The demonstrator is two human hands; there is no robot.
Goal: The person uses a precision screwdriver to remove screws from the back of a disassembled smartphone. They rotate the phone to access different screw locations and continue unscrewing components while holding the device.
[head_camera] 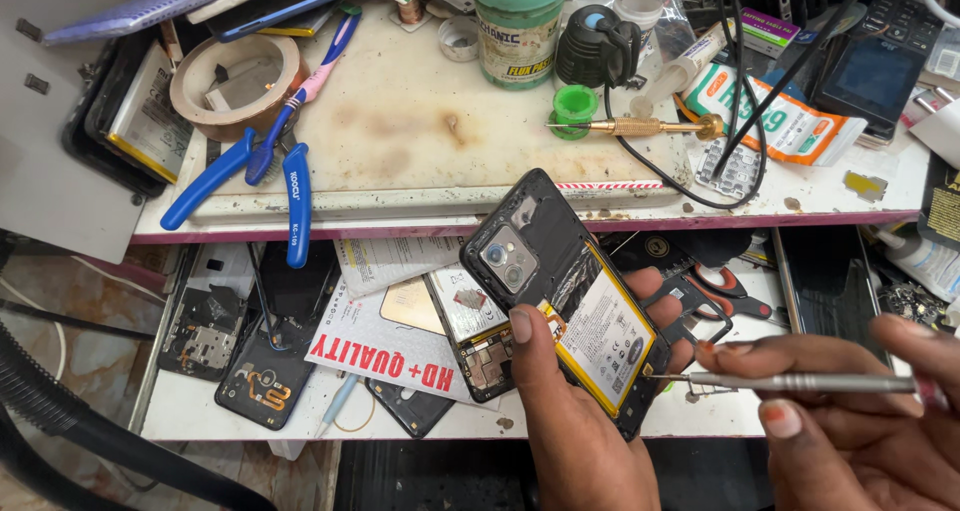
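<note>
Holding an opened phone in my left hand, back cover off, camera module toward the far end, yellow-edged battery exposed. Thumb sits on its left edge, fingers wrap round the right side. It's tilted, held above the open drawer at centre-near. My right hand is closed on a slim metal screwdriver, lying level, tip at the phone's near-right edge; can't tell if it's seated in a screw. Drawer to the left holds more stripped phones and a red-and-white printed card. Red-handled scissors lie just beyond my fingers. On the far worktop: blue-handled pliers, tape roll, green-capped jar, brass-handled tool.
</note>
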